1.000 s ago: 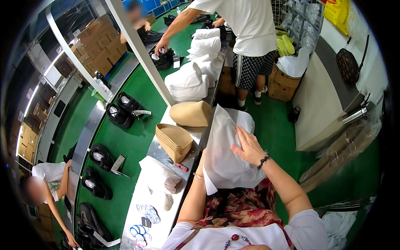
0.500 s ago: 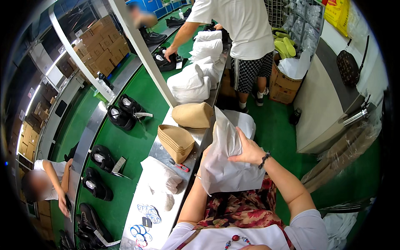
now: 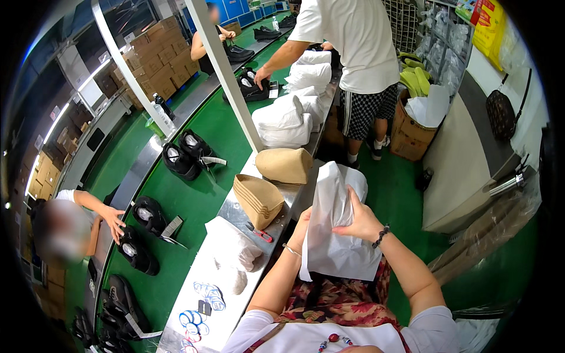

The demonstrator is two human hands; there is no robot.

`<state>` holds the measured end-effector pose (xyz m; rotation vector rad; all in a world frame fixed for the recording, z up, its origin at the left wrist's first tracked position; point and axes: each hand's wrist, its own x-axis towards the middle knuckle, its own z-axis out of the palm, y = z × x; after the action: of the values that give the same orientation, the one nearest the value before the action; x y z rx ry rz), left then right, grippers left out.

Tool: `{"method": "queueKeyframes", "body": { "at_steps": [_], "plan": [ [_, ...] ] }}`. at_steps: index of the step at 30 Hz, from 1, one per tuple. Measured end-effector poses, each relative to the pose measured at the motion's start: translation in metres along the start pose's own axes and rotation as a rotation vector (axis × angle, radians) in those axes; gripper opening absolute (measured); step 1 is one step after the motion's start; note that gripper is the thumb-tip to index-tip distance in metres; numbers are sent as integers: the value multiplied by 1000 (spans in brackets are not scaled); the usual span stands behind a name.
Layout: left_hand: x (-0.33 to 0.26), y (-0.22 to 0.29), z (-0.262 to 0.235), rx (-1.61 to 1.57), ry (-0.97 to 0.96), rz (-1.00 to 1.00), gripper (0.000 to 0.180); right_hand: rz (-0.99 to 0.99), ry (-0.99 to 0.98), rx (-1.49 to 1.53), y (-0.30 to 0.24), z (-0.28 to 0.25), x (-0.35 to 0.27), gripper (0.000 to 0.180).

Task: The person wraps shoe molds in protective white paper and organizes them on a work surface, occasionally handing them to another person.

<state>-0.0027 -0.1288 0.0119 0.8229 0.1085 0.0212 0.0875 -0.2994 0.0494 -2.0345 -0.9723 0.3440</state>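
Peaking toward twelve o'clock, the creased white sheet is gripped by the right hand at two; the left hand at nine hides its fingers, grip unclear.

One head cam here: a wide fisheye up on the wearer's head, tilted down and forward. Their necklace is super close at the bottom edge, left hand and right hand are fairly near, and the green belt runs away toward blue cabinets way off up top.
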Motion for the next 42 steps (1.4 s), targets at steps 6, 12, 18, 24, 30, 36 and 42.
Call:
{"method": "queueKeyframes", "body": {
  "at_steps": [6,12,18,24,30,36,42],
  "plan": [
    [-16,75,50,690,473,613,25,89,359,-24,7,-48,-2,112],
    [-38,20,95,1215,353,817,48,65,552,-426,-30,-27,12,114],
    [16,-5,50,225,242,418,43,-136,551,-539,-63,20,6,93],
    [14,-4,23,-92,236,457,40,-183,210,318,-40,-4,15,70],
    [5,1,18,-28,46,292,64,85,345,901,-22,14,10,34],
    [-4,12,18,-89,-193,59,111,100,261,1189,-25,18,7,32],
    [-3,1,25,-245,-13,81,102,155,357,1151,-49,20,5,27]
  ]
}}
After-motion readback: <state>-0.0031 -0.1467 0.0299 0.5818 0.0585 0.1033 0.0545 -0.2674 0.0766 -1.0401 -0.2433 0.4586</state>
